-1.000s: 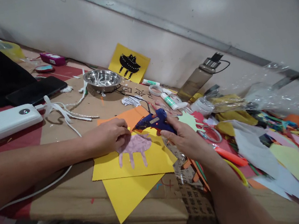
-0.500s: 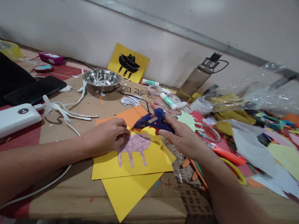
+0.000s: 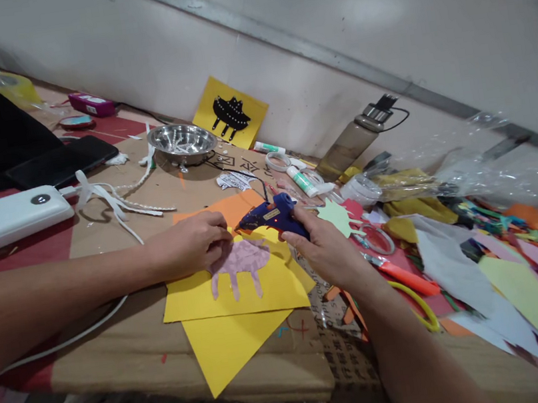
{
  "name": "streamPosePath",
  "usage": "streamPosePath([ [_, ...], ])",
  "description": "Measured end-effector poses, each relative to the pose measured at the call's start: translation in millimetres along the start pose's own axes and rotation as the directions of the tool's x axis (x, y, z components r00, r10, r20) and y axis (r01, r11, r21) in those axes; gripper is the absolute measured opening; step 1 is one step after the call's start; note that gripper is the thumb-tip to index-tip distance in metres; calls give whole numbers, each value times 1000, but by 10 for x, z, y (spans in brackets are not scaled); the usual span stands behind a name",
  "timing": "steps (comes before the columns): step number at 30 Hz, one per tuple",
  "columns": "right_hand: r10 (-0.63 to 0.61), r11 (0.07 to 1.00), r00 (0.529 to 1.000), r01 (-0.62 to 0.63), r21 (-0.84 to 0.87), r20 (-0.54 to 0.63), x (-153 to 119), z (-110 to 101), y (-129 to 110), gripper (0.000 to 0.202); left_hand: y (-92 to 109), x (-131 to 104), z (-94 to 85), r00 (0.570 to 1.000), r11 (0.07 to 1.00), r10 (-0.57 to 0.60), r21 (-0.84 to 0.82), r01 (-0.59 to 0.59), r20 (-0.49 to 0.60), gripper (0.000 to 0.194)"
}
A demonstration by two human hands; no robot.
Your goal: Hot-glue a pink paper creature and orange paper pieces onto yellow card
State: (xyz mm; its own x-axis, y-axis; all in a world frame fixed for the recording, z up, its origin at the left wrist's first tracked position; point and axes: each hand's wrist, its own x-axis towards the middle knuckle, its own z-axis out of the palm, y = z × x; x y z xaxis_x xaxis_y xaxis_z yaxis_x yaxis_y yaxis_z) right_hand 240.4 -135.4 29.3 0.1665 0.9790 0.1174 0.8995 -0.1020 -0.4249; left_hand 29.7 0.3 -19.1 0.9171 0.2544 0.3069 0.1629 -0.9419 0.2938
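My right hand (image 3: 323, 240) is wrapped round the handle of a dark blue hot glue gun (image 3: 267, 217), its nozzle pointing left. Right by the nozzle tip, my left hand (image 3: 197, 244) has its fingers pinched together at the upper left edge of a pale purple paper cutout (image 3: 243, 266); what they pinch, if anything, is hidden. The cutout has legs hanging down and lies on yellow paper (image 3: 282, 292). A second yellow sheet (image 3: 235, 348) sticks out below, and orange paper (image 3: 243, 202) shows behind.
A metal bowl (image 3: 182, 141), a yellow card with a black cutout (image 3: 230, 113) and a bottle (image 3: 356, 141) stand toward the wall. Glue sticks (image 3: 301, 181), a red-handled cutter (image 3: 409, 277) and paper scraps (image 3: 521, 298) lie right. A white power bank (image 3: 8, 217) lies left.
Almost nothing differs. The glue gun and my right hand have shifted very slightly left; my left hand stays at the cutout's edge.
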Motion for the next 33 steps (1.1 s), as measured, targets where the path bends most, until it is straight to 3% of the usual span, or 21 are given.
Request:
streamPosePath([
  [33, -31, 999, 999, 31, -21, 9, -32, -24, -33, 21, -43, -16, 44, 999, 999, 31, -8, -32, -40, 25],
])
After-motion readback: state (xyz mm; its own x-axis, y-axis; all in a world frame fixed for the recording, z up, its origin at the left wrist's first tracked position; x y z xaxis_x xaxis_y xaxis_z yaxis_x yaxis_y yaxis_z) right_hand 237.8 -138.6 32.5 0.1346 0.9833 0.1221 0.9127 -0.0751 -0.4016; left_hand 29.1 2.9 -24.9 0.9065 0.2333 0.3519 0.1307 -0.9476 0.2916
